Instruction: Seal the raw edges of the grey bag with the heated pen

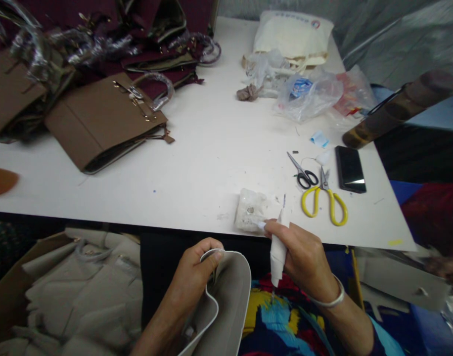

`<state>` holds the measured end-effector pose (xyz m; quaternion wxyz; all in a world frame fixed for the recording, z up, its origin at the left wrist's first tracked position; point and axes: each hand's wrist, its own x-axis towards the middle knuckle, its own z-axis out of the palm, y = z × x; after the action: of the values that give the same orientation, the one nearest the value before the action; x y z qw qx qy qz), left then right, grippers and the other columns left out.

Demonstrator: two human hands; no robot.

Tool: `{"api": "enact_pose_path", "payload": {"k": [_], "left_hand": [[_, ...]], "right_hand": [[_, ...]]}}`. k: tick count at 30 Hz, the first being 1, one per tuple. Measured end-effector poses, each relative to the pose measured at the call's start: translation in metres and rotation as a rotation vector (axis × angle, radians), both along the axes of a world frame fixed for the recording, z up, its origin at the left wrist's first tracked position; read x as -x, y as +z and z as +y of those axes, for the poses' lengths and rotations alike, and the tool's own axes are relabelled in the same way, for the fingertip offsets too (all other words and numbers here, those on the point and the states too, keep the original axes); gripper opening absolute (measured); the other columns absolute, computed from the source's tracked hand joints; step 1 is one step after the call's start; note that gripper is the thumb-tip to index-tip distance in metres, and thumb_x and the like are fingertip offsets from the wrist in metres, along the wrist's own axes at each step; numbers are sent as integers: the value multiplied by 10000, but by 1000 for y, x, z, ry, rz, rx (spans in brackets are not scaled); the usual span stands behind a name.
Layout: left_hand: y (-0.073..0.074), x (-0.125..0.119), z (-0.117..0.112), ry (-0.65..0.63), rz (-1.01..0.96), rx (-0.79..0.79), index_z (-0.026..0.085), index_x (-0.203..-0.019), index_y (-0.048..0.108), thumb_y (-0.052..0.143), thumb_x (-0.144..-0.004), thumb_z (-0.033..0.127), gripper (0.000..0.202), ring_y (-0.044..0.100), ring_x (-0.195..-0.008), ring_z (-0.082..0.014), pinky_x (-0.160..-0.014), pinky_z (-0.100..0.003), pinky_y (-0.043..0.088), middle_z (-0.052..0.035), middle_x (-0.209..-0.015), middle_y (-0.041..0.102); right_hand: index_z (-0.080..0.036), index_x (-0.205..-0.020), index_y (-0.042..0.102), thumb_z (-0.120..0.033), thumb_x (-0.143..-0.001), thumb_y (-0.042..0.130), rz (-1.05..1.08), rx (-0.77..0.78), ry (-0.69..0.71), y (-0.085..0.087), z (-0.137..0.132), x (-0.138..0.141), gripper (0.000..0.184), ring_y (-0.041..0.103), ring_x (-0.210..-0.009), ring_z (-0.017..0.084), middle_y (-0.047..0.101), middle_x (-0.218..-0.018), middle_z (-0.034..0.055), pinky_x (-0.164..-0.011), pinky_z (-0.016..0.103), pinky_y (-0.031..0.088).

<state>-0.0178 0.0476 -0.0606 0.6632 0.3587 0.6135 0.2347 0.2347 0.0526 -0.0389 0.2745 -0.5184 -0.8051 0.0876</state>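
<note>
Nearest, a pale grey, leather-like bag panel (232, 291), its rim pinched by the left hand (199, 267), curves before the white table (204, 163); the right hand (304, 252) grasps a white-wrapped, thin-tipped tool (279, 247) near a whitish block (249, 208). Yellow-handled shears (325, 186), black-handled scissors (301, 171) and a dark rectangular phone (350, 169) lie ahead. Lettering on the cream cloth bag (291, 37) is illegible.

We could pass ahead and left of the curved grey leathery panel (232, 291); yellow-handled metal scissors (324, 187) obstruct us ahead-right.

No text can be read; the lettering (291, 18) on the cream bag (290, 37) is blurred.
</note>
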Motion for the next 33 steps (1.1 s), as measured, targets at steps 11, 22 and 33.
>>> {"api": "enact_pose_path", "payload": {"k": [11,22,33], "left_hand": [[5,-3,2,20,-5,1,178,-801,622,696,-802,442,274,424,-580,-134,-569,-251,321,37,-622,497],[4,-2,0,32,-6,3,181,-808,639,713,-802,446,275,433,-566,-135,-545,-241,319,35,-616,512],[7,-3,-3,18,16,-47,179,-774,650,690,-802,379,206,452,-591,-138,-580,-252,344,33,-628,521]], "right_hand": [[-244,-1195,630,-204,-1001,655,332,76,-114,-16,6,-8,200,733,-823,192,747,-986,50,-739,295,589],[-231,-1120,654,-299,-993,664,594,228,-193,-50,45,-21,144,656,-930,189,681,-1035,33,-812,325,548],[-242,-1263,659,-323,-992,675,618,172,-221,-57,40,-24,283,680,-1113,234,716,-1245,83,-994,437,533]]}}
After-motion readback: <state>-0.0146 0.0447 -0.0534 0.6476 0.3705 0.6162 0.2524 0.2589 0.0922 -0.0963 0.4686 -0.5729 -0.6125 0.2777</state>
